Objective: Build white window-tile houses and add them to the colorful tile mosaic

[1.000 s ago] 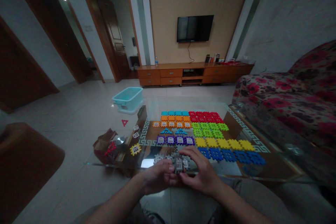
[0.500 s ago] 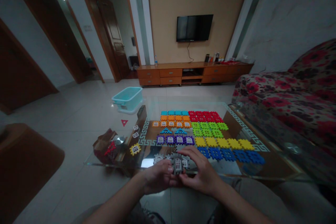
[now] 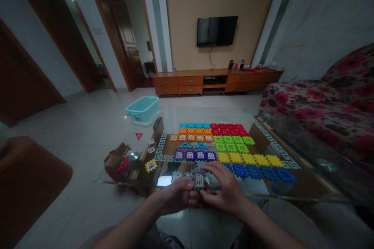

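Grey window tile (image 3: 200, 180) is held up between both hands, above the near edge of the glass table (image 3: 222, 116). From the left, several pieces lie outside the rows: red lattice pieces (image 3: 124, 163) by a brown bag (image 3: 112, 160), a red triangle (image 3: 138, 136), 2 loose white window frames (image 3: 151, 146) not fitted in any tile, and 1 yellow window tile (image 3: 151, 165). Next, the left hand (image 3: 179, 194) grasps the tile, its thumb on the left edge and fingers curled below. More grey tiles (image 3: 176, 177) lie just behind, partly hidden, so I cannot count them. Beyond them, 4 purple window tiles (image 3: 189, 155), 2 blue triangles (image 3: 185, 146) and 5 orange window tiles (image 3: 191, 138) are already in line. The right hand (image 3: 223, 186) grips the tile from the other side, fingers at the top corner, thumb low, only slightly parted. Rightward, green tiles (image 3: 230, 144), 5 yellow tiles (image 3: 247, 159) and blue tiles (image 3: 253, 172) sit in colour rows; the grey group seems the part in hand.
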A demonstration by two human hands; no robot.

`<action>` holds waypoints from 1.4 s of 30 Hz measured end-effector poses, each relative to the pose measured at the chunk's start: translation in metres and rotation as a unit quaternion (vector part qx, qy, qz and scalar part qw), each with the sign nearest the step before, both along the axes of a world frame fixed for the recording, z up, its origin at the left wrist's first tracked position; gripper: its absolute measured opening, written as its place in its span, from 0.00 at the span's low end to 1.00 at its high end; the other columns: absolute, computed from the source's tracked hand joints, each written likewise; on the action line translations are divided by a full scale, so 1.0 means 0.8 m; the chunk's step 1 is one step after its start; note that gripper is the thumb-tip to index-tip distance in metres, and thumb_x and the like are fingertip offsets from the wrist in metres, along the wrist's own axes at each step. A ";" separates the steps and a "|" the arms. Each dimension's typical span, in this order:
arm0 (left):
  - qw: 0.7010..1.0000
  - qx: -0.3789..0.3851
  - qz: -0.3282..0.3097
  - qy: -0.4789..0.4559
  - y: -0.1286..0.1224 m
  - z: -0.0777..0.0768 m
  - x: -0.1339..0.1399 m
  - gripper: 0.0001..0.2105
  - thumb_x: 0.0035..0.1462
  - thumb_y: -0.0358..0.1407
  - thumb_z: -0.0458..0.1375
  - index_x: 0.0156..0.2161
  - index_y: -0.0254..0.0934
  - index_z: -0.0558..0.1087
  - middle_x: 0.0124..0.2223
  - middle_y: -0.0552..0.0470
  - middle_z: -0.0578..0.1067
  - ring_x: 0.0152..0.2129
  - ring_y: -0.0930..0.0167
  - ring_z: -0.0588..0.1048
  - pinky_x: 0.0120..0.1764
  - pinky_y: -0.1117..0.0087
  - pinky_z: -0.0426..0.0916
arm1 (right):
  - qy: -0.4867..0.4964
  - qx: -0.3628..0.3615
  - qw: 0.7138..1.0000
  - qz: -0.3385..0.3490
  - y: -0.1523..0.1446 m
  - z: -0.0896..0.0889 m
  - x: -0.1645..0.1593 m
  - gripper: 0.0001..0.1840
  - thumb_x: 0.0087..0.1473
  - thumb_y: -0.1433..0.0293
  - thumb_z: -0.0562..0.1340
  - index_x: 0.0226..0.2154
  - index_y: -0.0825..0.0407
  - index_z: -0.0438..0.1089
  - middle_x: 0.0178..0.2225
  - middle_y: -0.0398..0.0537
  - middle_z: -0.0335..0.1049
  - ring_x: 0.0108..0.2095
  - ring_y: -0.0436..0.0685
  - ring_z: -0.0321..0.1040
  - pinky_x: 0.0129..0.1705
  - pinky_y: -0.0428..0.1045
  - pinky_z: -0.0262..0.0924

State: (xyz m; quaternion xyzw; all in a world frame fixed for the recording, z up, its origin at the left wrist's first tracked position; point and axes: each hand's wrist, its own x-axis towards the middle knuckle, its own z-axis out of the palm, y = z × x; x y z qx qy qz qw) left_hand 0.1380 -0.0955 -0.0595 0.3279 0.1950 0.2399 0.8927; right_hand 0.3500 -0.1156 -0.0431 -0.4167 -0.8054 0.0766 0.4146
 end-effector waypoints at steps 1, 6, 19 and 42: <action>0.999 0.019 0.023 0.027 0.000 -0.001 0.002 0.19 0.49 0.41 0.69 0.44 0.34 0.75 0.39 0.47 0.76 0.34 0.70 0.74 0.45 0.65 0.67 | -0.017 0.005 1.000 -0.007 0.000 0.000 0.001 0.26 0.43 0.71 0.65 0.49 0.51 0.68 0.45 0.54 0.72 0.45 0.63 0.69 0.48 0.58 0.67; 0.946 0.201 0.144 0.208 0.003 -0.014 0.011 0.19 0.47 0.44 0.71 0.40 0.34 0.76 0.39 0.47 0.77 0.39 0.63 0.74 0.45 0.65 0.65 | -0.116 0.004 0.993 -0.033 0.004 0.001 0.004 0.22 0.47 0.68 0.66 0.47 0.53 0.69 0.45 0.55 0.73 0.44 0.65 0.69 0.45 0.59 0.65; 0.896 0.254 0.219 0.289 0.014 -0.034 0.015 0.20 0.47 0.51 0.67 0.28 0.34 0.72 0.27 0.53 0.71 0.26 0.70 0.68 0.33 0.69 0.61 | -0.185 -0.049 0.981 -0.033 0.002 0.003 -0.008 0.21 0.45 0.69 0.67 0.45 0.52 0.70 0.42 0.53 0.72 0.43 0.65 0.66 0.45 0.59 0.61; 0.931 0.102 0.285 0.202 0.013 -0.029 0.020 0.22 0.42 0.50 0.72 0.30 0.31 0.75 0.29 0.50 0.74 0.28 0.70 0.70 0.34 0.70 0.63 | -0.074 -0.027 0.995 -0.059 -0.002 -0.007 -0.014 0.08 0.52 0.70 0.66 0.37 0.50 0.68 0.35 0.49 0.70 0.36 0.61 0.70 0.37 0.54 0.65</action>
